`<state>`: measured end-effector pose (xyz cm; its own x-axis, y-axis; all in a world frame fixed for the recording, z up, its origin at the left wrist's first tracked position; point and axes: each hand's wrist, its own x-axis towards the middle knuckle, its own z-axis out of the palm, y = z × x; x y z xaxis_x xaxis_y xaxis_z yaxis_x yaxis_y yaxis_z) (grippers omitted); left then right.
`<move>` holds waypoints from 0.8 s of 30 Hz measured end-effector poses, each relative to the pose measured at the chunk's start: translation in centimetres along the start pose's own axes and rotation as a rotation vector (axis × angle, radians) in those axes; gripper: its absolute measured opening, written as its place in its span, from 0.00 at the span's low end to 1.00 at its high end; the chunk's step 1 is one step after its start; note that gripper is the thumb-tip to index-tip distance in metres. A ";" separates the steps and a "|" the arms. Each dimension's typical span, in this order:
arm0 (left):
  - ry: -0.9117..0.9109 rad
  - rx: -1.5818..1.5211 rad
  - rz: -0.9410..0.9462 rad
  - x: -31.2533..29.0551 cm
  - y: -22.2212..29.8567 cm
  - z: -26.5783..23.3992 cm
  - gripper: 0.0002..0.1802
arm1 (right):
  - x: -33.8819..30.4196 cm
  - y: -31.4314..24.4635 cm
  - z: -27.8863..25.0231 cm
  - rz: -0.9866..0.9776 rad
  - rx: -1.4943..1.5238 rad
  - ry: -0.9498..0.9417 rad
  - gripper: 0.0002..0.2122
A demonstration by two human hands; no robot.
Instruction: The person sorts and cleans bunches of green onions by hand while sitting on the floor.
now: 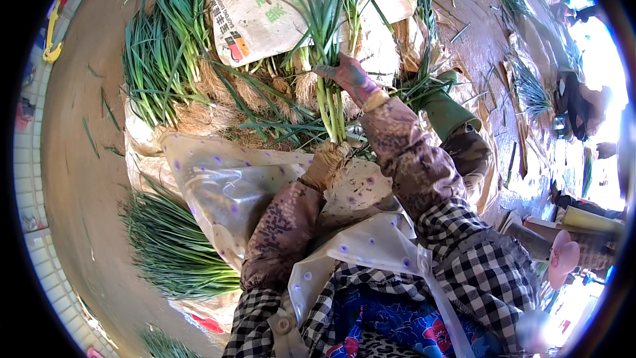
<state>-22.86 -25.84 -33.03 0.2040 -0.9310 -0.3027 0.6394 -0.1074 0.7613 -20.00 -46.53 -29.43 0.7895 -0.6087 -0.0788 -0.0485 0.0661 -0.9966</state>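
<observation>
My right hand (353,78), in a stained glove, is closed around a bunch of green onions (324,96) at mid-stem. Their green leaves stretch away from me and the pale stems point toward me. At the lower end of this bunch, my left hand (326,164), in a tan glove, is closed on the root end; its fingers are partly hidden. Beyond my hands lies a heap of green onions (165,59) with tangled tan roots, and a white printed sack (265,16) covers part of it. A clear plastic apron with purple dots (218,179) spreads over my lap.
Trimmed green onions (175,245) lie in a neat pile at my left. A green boot (450,109) stands by my right arm. Loose leaves litter the brown floor (86,106). A yellow tool (52,33) lies far left, and a pink round object (563,258) is at the right.
</observation>
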 end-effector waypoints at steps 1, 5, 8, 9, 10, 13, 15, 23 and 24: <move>-0.025 0.095 0.084 0.9 0.4 1.5 0.13 | 1.5 2.7 -3.4 -0.111 -0.138 0.060 0.14; 0.080 -0.298 0.080 0.5 -0.3 -0.9 0.13 | -0.7 2.4 -1.9 -0.040 -0.213 0.126 0.09; 0.157 -0.334 0.067 0.7 -0.1 -0.5 0.13 | -2.9 2.4 -3.1 0.164 -0.109 0.035 0.10; 0.183 -0.330 0.069 1.3 -0.8 -0.8 0.13 | -3.6 2.7 -3.4 0.205 -0.188 -0.004 0.10; 0.128 -0.324 0.057 1.3 -0.3 -0.6 0.13 | -4.8 2.2 -3.4 0.250 -0.271 -0.042 0.09; 0.091 -0.275 0.066 1.3 1.4 -1.6 0.14 | -7.9 1.3 -2.9 0.294 -0.029 -0.115 0.11; 0.132 -0.385 0.098 2.3 0.3 -3.0 0.15 | -10.0 2.1 -4.6 0.339 0.238 -0.190 0.14; 0.204 -0.406 0.141 2.6 -0.1 -2.5 0.16 | -14.4 5.8 -15.4 0.148 -0.540 -0.054 0.07; 0.258 -0.311 0.143 2.5 -0.1 -2.5 0.17 | -14.5 6.4 -16.0 0.078 -0.801 -0.113 0.06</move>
<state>-20.57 -27.32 -35.35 0.4605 -0.8068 -0.3701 0.7762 0.1637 0.6089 -41.59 -49.93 -35.06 0.8204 -0.5398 -0.1887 -0.4956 -0.5064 -0.7056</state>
